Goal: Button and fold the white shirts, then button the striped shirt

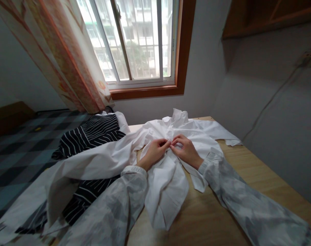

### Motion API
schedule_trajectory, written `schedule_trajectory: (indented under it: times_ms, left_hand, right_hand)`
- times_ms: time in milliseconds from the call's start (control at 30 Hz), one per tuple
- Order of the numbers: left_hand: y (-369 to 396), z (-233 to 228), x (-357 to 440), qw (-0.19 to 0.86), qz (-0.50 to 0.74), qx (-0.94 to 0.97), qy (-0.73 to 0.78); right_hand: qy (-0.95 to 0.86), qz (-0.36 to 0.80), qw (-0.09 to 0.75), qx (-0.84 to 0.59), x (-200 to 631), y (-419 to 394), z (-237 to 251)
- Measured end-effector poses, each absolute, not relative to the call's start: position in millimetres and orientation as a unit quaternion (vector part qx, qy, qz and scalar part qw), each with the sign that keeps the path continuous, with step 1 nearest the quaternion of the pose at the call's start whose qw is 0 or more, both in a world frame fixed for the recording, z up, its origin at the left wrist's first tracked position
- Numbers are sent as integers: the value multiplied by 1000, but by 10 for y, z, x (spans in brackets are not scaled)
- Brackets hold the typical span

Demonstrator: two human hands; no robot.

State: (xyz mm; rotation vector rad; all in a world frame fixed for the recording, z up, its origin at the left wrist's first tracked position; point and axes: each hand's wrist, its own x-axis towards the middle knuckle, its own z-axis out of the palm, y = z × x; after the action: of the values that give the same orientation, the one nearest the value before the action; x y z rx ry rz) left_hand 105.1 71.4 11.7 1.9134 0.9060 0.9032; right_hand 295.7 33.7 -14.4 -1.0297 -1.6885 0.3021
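Observation:
A white shirt (168, 191) lies spread and rumpled over the wooden table, its collar toward the window. One sleeve reaches out to the right and the other trails down to the left. My left hand (156, 150) pinches the shirt's front near the middle. Right beside it, fingertips nearly touching, my right hand (184, 150) pinches the same front edge. Whatever small part sits between the fingertips, such as a button, is too small to make out. Both forearms are in grey patterned sleeves.
The wooden table (247, 171) runs along the right wall. Black-and-white striped cloth (94, 131) is heaped on the left, beside a bed with a checked cover (19, 147). A window (142, 41) with a curtain (68, 51) stands behind. A cord (270, 99) hangs at right.

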Motion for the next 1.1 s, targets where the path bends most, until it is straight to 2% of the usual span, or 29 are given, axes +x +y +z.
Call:
schedule_trajectory:
  times_ms: [200, 467, 733, 1100]
  left_hand:
    - [741, 50, 1074, 407, 384, 743, 368]
    - [760, -11, 1093, 419, 409, 723, 366]
    - [745, 14, 1086, 403, 399, 734, 374]
    - [747, 54, 1075, 409, 390, 736, 373]
  right_hand:
    - [-682, 105, 527, -496, 2951, 327, -127]
    - [-727, 18, 451, -517, 2990, 317, -134]
    - [-719, 60, 472, -506, 3030, 355, -158]
    - [-800, -53, 369, -469, 3042, 301, -74]
